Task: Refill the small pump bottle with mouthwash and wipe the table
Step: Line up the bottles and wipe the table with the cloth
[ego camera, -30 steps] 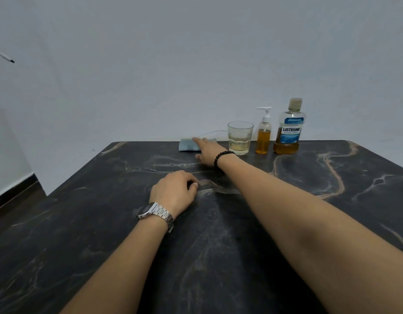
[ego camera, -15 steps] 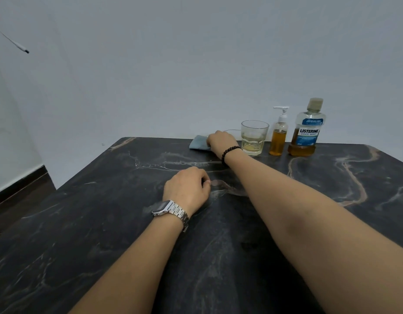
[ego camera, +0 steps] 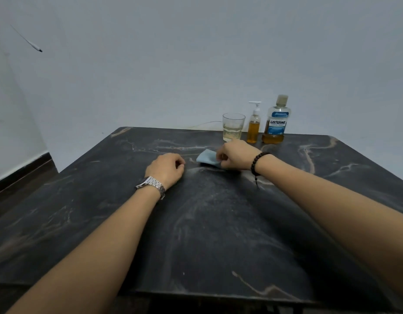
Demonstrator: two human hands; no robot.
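Two hands over the desk (ego camera: 218, 234): right hand (ego camera: 235, 156) pinches blue cloth (ego camera: 207, 157) lying flat, w/ arm stretched fwd. Left hand (ego camera: 165, 169) rests nearby, fingers loosely curled, holding nothing. Pump bottle (ego camera: 253, 124) stands at far edge btw glass (ego camera: 233, 128) & mouthwash bottle (ego camera: 274, 123).

Setting: plain domestic room, most likely a home.
Walls: bare, pale painted wall (ego camera: 196, 64) behind and to the left, with a dark skirting board (ego camera: 21, 171) at floor level.
Furniture: dark marble-patterned tabletop (ego camera: 218, 223) set against the wall.
Household items: mouthwash bottle (ego camera: 275, 121), small pump bottle (ego camera: 253, 125), drinking glass (ego camera: 233, 126), blue cloth (ego camera: 207, 157).
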